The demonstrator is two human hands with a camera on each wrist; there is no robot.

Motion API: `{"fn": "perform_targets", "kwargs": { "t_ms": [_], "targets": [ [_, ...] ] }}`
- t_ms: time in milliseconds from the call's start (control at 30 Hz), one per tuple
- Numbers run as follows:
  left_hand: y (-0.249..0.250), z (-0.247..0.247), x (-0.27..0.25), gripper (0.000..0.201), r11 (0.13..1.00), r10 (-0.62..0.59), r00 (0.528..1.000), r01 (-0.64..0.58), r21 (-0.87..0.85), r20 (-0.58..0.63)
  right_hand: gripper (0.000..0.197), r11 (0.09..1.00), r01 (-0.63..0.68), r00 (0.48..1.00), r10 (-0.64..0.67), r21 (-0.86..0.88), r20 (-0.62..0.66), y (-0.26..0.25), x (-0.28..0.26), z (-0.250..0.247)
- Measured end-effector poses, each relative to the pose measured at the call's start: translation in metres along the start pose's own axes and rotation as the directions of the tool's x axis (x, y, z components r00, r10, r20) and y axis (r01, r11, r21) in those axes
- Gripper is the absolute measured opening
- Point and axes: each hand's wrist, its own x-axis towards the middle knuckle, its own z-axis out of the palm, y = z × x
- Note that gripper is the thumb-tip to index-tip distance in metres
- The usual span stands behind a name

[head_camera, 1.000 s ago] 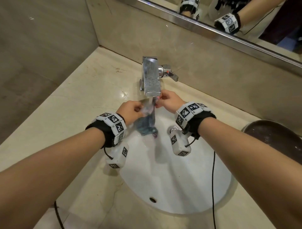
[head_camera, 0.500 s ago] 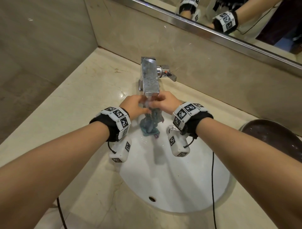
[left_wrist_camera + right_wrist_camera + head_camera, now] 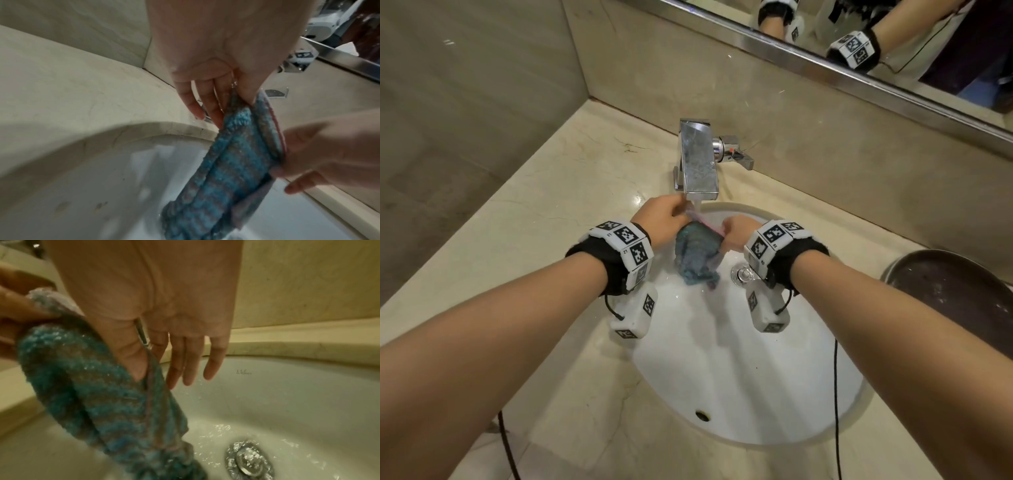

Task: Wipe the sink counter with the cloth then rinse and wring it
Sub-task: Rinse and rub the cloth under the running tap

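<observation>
Under faucet (image 3: 698, 164), both hands pinch cloth (image 3: 697, 251): left hand (image 3: 659, 222) higher, right hand (image 3: 739, 233) lower.

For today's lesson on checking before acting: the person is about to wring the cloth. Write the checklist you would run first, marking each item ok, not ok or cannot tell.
1. Left hand pinches the cloth: ok.
2. Right hand pinches its other top corner: ok.
3. Cloth hangs over the basin, not the counter: ok.
4. Cloth is wet through: ok, droplets glisten in the right wrist view.
5. Water from the faucet is off: not ok, a stream runs from the spout.
6. Drain is open: cannot tell.
</observation>
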Motion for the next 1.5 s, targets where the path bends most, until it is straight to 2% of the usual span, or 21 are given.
{"fn": "perform_targets", "kwargs": {
  "t_ms": [67, 133, 233, 333, 433, 533, 600, 667, 767, 867, 967, 1100, 1200, 1300, 1400, 1500],
  "targets": [
    [-0.003, -0.003, -0.001, 0.028, 1.0, 0.013, 1.0, -0.013, 0.005, -0.016, 0.007, 0.993, 0.004, 0.995, 0.008, 0.117, -0.104, 0.001, 0.002, -0.001],
    [-0.007, -0.005, -0.001, 0.024, 0.999, 0.009, 1.0, -0.008, 0.043, -0.023, 0.008, 0.959, 0.037, 0.984, 0.014, 0.28, -0.178, -0.001, 0.002, -0.003],
    [-0.014, -0.005, -0.004, 0.023, 0.992, -0.035, 0.999, 0.032, 0.126, 0.026, 0.016, 0.877, 0.101, 0.983, -0.015, 0.471, -0.183, -0.01, -0.003, -0.007],
    [-0.022, -0.004, -0.005, 0.033, 0.987, -0.062, 0.993, 0.046, 0.156, 0.099, 0.011, 0.83, 0.148, 0.983, -0.061, 0.538, -0.176, -0.018, -0.01, -0.007],
    [-0.023, -0.002, -0.006, 0.046, 0.986, -0.075, 0.989, 0.055, 0.155, 0.125, 0.022, 0.81, 0.16, 0.984, -0.086, 0.565, -0.156, -0.023, -0.013, -0.005],
    [-0.015, 0.003, -0.004, 0.057, 0.994, -0.053, 0.991, 0.04, 0.101, 0.125, 0.017, 0.839, 0.185, 0.982, -0.14, 0.512, -0.126, -0.025, -0.015, -0.007],
    [-0.008, 0.006, -0.002, 0.053, 0.996, -0.036, 0.994, 0.027, 0.082, 0.107, 0.018, 0.848, 0.231, 0.972, -0.185, 0.478, -0.142, -0.027, -0.017, -0.009],
    [-0.003, 0.007, 0.001, 0.041, 0.993, -0.027, 0.997, 0.02, 0.114, 0.068, 0.027, 0.868, 0.267, 0.963, -0.217, 0.419, -0.162, -0.027, -0.016, -0.011],
    [-0.001, 0.007, 0.005, 0.024, 0.983, -0.039, 0.999, 0.036, 0.182, 0.013, 0.04, 0.923, 0.284, 0.954, -0.246, 0.26, -0.169, -0.026, -0.015, -0.014],
    [0.001, 0.005, 0.006, 0.025, 0.982, -0.037, 0.999, 0.036, 0.184, 0.004, 0.047, 0.972, 0.236, 0.965, -0.235, -0.002, -0.114, -0.021, -0.016, -0.016],
    [0.005, 0.004, 0.006, 0.024, 0.982, -0.021, 1.0, 0.017, 0.191, 0.02, 0.038, 0.949, 0.205, 0.972, -0.226, -0.238, -0.064, -0.014, -0.013, -0.012],
    [0.005, -0.002, 0.005, 0.025, 0.99, -0.035, 0.999, 0.033, 0.14, 0.009, 0.023, 0.958, 0.131, 0.989, -0.146, -0.256, -0.039, -0.004, -0.008, -0.003],
    [-0.002, -0.005, 0.004, 0.024, 0.986, -0.037, 0.999, 0.034, 0.164, 0.017, 0.023, 0.978, 0.114, 0.988, -0.13, -0.172, -0.081, -0.001, -0.006, -0.001],
    [-0.011, -0.007, 0.002, 0.016, 0.983, -0.068, 0.997, 0.063, 0.175, 0.024, 0.026, 0.982, 0.17, 0.973, -0.155, 0.079, -0.17, 0.001, -0.003, -0.004],
    [-0.019, -0.006, 0.0, 0.015, 0.979, -0.096, 0.995, 0.093, 0.183, 0.009, 0.021, 0.936, 0.255, 0.96, -0.215, 0.244, -0.179, -0.003, -0.008, -0.011],
    [-0.022, -0.004, 0.0, 0.022, 0.978, -0.111, 0.994, 0.107, 0.178, 0.011, 0.024, 0.858, 0.296, 0.954, -0.246, 0.42, -0.17, -0.01, -0.013, -0.014]
  ]
}}
